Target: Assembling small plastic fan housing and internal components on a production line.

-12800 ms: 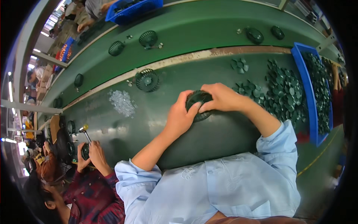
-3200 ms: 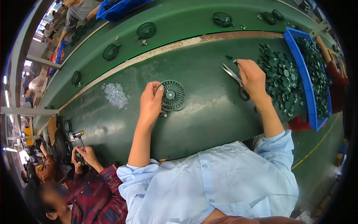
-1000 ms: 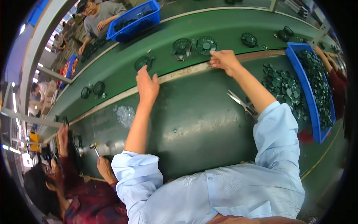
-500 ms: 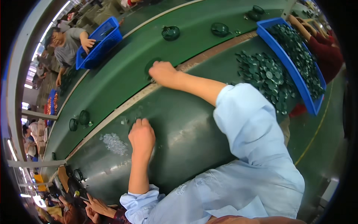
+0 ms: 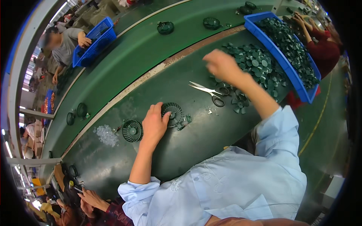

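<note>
in the head view, the left hand (image 5: 154, 123) has its thumb over a dark green fan cage (image 5: 175, 112) and its fingers closed on the rim, apparently so that it stays flat and does not slide; the cage lies on the bench (image 5: 188, 143) in front of the person, a small circuit board (image 5: 184, 121) just beside its lower right edge. a second cage (image 5: 132, 130) sits on the other side of that hand, near a heap of clear pieces (image 5: 106, 135), probably put there to be within easy reach. the right hand (image 5: 222, 66) is raised by the pile of dark green impellers (image 5: 260, 62), too blurred to tell whether its fingers are open or closed. the scissors (image 5: 211, 91) lie with handles to the right, which seems handy for that hand, and a loose impeller (image 5: 239, 103) rests near them. compared with half a second ago, the right hand has left the green belt (image 5: 132, 56) and come back over the bench, the cage under it there is gone from that spot, and both cages on the bench and the scissors now show plainly
</note>
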A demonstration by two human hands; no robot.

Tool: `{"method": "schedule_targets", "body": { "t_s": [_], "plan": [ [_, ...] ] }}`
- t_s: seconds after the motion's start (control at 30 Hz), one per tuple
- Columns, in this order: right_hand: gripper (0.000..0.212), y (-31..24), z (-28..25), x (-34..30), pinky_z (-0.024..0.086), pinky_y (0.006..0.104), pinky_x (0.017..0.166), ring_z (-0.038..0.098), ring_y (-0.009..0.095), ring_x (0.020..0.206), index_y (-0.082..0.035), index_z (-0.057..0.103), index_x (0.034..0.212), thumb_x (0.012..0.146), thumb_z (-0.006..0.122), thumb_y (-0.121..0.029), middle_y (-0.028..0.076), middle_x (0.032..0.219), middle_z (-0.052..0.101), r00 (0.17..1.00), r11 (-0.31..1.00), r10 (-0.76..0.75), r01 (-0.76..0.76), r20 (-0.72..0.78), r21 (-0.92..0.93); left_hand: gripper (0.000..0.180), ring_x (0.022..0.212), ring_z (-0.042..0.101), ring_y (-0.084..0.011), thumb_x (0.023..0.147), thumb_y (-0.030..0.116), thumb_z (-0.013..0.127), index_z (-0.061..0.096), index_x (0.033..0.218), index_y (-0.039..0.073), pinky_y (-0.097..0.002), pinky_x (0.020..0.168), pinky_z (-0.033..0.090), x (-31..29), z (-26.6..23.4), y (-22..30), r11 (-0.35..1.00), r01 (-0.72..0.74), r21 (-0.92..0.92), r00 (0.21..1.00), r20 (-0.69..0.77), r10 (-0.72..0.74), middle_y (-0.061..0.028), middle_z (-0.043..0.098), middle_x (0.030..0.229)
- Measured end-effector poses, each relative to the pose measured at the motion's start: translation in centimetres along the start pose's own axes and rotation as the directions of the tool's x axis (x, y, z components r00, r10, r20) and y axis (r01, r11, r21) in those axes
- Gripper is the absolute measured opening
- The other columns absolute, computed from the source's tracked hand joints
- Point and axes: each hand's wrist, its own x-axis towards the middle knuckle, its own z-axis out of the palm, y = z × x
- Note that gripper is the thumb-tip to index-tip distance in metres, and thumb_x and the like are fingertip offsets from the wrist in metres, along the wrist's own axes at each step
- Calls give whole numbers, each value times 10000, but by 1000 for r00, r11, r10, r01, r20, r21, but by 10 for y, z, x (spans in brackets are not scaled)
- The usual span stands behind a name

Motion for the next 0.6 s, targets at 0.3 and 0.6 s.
{"method": "schedule_targets", "body": {
  "t_s": [0.3, 0.6],
  "plan": [
    [422, 253, -40, -34, 468, 474, 920, 588, 406, 1072, -21, 567, 1208, 811, 630, -150, 231, 1157, 620, 994, 901, 111, -96, 11, -422, 141, 819, 616, -453, 911, 134, 496, 535, 995, 28, -509, 720, 501, 14, 34, -7, 981, 144, -134, 986, 102, -131, -242, 646, 896],
    [311, 3, -17, 15, 487, 395, 708, 615, 337, 811, -22, 592, 1105, 810, 670, -80, 166, 987, 621, 979, 999, 54, -53, -199, 12, 303, 750, 660, -155, 985, 285, 570, 545, 1127, 18, -308, 623, 558, -58, -5, -29, -29, 441, -897, 854, 430, -293, -56, 639, 948]
  ]
}}
